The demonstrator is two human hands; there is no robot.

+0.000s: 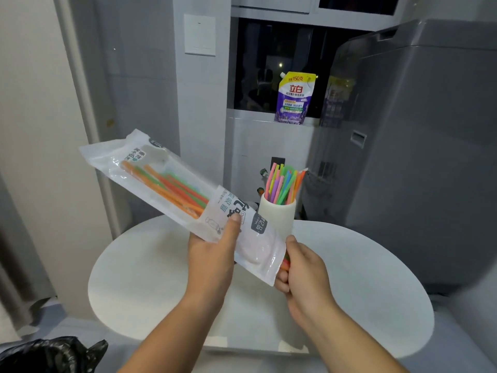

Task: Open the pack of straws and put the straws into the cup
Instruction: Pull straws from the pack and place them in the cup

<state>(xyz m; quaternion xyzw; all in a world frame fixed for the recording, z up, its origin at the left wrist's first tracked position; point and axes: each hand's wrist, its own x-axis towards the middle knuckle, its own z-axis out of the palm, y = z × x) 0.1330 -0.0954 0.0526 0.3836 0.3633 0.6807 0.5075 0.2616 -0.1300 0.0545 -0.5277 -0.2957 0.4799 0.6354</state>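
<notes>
One round white bench [363, 278] stands in a grey-walled room, a grey appliance [430, 130] far right, a detergent pouch [294, 98] on the far sill. A white cup [279, 216] at the bench's far side holds coloured straws [283, 184]. The left grip [212, 254] clasps the pack [166, 184], which slants up to the far left; the right grip [304, 267] pinches straw ends [286, 262] at its near-right mouth.

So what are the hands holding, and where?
The left hand grips the straw pack near its lower end; the right hand pinches straws sticking out there.
</notes>
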